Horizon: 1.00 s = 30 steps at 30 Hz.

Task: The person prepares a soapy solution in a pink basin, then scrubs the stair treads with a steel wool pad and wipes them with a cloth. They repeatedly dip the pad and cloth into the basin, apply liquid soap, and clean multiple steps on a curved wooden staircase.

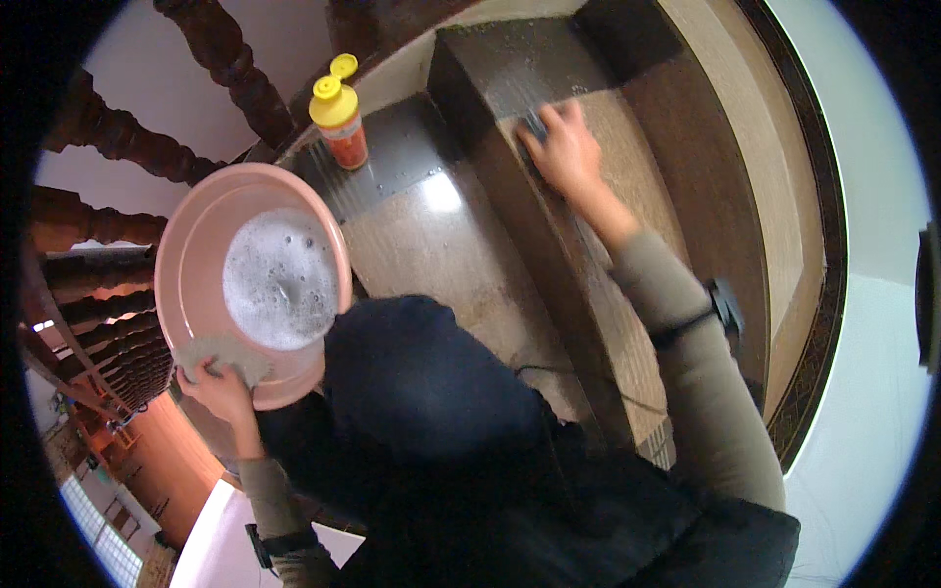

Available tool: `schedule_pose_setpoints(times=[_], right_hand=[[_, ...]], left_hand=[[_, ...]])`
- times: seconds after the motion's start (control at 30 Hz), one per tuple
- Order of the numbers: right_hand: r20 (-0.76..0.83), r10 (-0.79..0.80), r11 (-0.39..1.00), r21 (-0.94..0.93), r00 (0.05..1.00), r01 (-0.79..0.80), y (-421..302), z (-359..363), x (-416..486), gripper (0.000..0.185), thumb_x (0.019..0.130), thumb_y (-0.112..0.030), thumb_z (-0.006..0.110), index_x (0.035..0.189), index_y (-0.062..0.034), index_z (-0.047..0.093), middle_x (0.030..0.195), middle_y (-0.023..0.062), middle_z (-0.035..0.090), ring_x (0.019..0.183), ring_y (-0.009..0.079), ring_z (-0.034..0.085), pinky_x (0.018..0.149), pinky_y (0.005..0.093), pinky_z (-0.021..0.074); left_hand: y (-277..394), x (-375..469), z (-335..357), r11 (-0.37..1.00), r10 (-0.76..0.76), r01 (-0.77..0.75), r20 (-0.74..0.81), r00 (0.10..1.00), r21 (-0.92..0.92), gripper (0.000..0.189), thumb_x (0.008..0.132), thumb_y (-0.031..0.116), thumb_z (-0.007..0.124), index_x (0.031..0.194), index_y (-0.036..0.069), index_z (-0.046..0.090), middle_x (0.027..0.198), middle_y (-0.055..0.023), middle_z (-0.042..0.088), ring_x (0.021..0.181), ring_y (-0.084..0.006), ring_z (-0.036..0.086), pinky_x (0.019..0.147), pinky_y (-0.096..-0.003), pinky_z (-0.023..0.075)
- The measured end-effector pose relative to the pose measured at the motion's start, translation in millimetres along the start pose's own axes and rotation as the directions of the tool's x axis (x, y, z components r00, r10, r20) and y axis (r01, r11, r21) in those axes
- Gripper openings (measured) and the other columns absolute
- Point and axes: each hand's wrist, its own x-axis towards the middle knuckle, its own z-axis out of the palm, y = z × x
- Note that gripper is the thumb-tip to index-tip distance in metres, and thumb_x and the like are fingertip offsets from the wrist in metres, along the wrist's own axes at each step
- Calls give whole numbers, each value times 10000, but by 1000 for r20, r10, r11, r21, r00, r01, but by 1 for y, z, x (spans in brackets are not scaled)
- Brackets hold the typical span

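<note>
My left hand [217, 386] is at the near rim of a pink plastic basin [192, 242], gripping a greyish-beige cloth [234, 355] that hangs over the basin's inner wall. White suds [276, 272] cover the water inside. Farther up, my right hand [570, 151] presses a small dark scrubbing tool [535, 126] against a stair tread [625, 140]. My fingers hide most of the tool, so its exact kind cannot be told. The dark tiled end [526, 62] of that tread looks wet.
A red bottle with a yellow flip cap [342, 128], lid raised, stands on the lower tread [434, 228] beside the basin. Turned wooden balusters [239, 73] line the left side. A white wall [882, 220] borders the steps on the right. My dark-clothed knee [426, 367] is close to the basin.
</note>
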Motion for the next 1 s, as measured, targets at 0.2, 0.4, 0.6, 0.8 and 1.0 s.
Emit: schedule_pose_setpoints(times=[0.2, 0.4, 0.6, 0.8, 1.0], right_hand=[[-24, -64, 997, 32, 998, 65, 19, -18, -53, 234, 807, -289, 642, 918, -89, 593, 945, 150, 522, 785, 354, 589, 671, 440, 506], [75, 40, 998, -47, 996, -36, 54, -35, -150, 237, 809, -289, 642, 924, -89, 590, 957, 146, 508, 774, 340, 586, 637, 430, 504], [-105, 2, 999, -52, 994, -7, 3, 12, 7, 272, 806, -315, 626, 934, -78, 585, 986, 185, 510, 800, 391, 587, 651, 471, 499], [10, 52, 999, 17, 999, -52, 42, -17, -63, 291, 820, -319, 620, 958, -70, 563, 987, 181, 495, 858, 386, 565, 701, 459, 490], [122, 137, 990, -34, 983, -134, 84, -60, -179, 268, 804, -273, 648, 977, -82, 576, 974, 166, 481, 827, 366, 579, 652, 443, 500]], left_hand=[[5, -2, -8, 1000, 19, -19, -3, 1000, -9, 248, 706, 82, 576, 952, 53, 575, 1373, -227, 296, 1221, -407, 375, 963, -442, 377], [7, -1, -2, 997, -81, 81, 23, 996, 1, 251, 719, 95, 565, 967, 65, 575, 1379, -222, 296, 1216, -403, 384, 957, -438, 384], [1, 0, -2, 999, -44, 44, 12, 999, 4, 255, 734, 91, 556, 987, 68, 577, 1380, -225, 289, 1203, -407, 395, 950, -437, 390], [1, -2, -4, 1000, 3, -3, 2, 1000, -23, 254, 737, 86, 559, 987, 47, 581, 1379, -236, 274, 1218, -415, 369, 971, -427, 369], [-7, 1, 3, 999, 3, -2, 9, 1000, -53, 252, 743, 87, 563, 988, 34, 589, 1375, -243, 270, 1222, -417, 358, 997, -433, 343]])
